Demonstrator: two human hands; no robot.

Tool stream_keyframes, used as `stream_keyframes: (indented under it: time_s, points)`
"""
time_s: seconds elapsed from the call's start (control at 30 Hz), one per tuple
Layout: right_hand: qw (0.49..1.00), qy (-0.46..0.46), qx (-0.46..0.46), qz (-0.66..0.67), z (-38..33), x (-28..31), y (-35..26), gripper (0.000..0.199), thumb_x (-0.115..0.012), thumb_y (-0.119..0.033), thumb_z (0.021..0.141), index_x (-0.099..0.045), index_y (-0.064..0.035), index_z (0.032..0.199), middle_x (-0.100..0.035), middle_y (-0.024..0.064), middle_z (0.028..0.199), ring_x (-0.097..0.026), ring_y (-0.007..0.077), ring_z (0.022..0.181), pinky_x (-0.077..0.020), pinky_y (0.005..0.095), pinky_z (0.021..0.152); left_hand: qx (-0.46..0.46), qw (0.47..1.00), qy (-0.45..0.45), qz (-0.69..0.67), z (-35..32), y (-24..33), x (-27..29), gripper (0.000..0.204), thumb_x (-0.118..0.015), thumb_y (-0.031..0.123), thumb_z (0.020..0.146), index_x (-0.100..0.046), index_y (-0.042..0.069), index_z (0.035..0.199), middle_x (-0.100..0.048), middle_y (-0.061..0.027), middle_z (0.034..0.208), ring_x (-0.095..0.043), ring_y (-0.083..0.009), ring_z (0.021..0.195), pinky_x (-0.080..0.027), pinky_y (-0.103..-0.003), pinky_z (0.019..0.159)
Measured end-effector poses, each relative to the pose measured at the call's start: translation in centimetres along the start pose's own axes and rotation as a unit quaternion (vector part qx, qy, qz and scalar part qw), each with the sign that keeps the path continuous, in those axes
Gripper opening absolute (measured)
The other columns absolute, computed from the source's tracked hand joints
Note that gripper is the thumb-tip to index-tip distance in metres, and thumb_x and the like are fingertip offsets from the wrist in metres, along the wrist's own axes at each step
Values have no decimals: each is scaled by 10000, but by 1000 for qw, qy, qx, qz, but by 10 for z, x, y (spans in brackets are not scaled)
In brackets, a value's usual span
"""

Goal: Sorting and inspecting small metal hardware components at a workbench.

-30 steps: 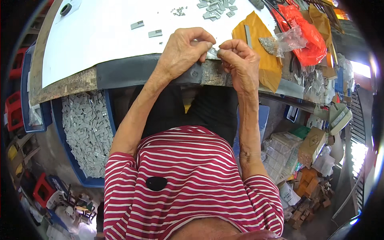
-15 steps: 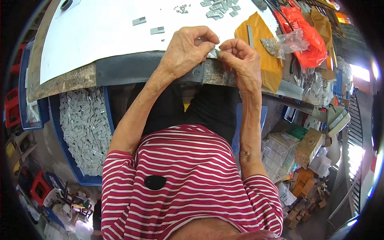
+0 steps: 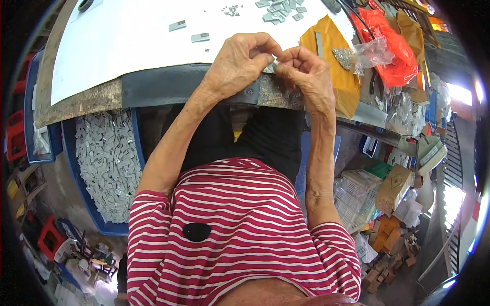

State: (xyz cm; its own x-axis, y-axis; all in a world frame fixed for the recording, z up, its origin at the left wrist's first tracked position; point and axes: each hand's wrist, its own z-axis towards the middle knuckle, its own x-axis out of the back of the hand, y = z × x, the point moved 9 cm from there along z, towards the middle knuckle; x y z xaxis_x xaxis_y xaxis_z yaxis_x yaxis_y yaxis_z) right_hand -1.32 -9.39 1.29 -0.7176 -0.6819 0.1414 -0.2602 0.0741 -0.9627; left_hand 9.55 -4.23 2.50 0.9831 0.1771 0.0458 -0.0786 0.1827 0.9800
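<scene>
Seen from the head camera, both hands meet at the near edge of a workbench (image 3: 153,89). The left hand (image 3: 240,64) curls its fingers (image 3: 265,46) inward and pinches a small grey metal piece (image 3: 270,65) between thumb and forefinger. The right hand (image 3: 306,71) comes in from the other side, its fingertips (image 3: 286,53) closed tightly on the same small piece, so the two hands touch at their tips. Most of the piece is hidden by the fingers, and its shape cannot be told. It sits just above the bench's edge, between the two thumbs.

On the bench lies a large white sheet (image 3: 127,41). Two flat grey plates (image 3: 189,31) rest on it, well apart from the hands, and a small heap of similar grey plates (image 3: 280,10) lies at the far side. Just beside the right hand is a yellow envelope (image 3: 332,56) with a thin grey strip on it. Next to that is a clear plastic bag (image 3: 365,53) of small metal bits, touching an orange plastic bag (image 3: 393,51).

Below the bench, on the person's left, a blue tub (image 3: 76,168) holds a great many grey metal plates. The person wears a red and white striped shirt (image 3: 235,229). On the right, near the floor, stand a white basket (image 3: 352,196) and a brown cardboard box (image 3: 393,188).
</scene>
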Motion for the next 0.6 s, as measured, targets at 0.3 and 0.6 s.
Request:
stream_keyframes:
  time_s: [0.3, 0.6]
  points:
    - [999, 39, 25, 26, -3, -5, -4, 88, -614, -38, 744, -599, 20, 809, -561, 17, 642, -486, 61, 518, -390, 186, 460, 45, 998, 7, -51, 0, -6, 4, 148, -534, 19, 805, -598, -3, 936, -564, -4, 712, -461, -42, 542, -399, -164, 493]
    - [989, 76, 31, 126, -2, 2, 7, 73, -610, -31, 740, -600, 21, 791, -556, 17, 617, -458, 58, 482, -350, 177, 434, 21, 1000, 18, 9, -3, -1, 4, 175, -541, 51, 786, -596, -15, 940, -595, -46, 728, -515, -77, 576, -441, -206, 534]
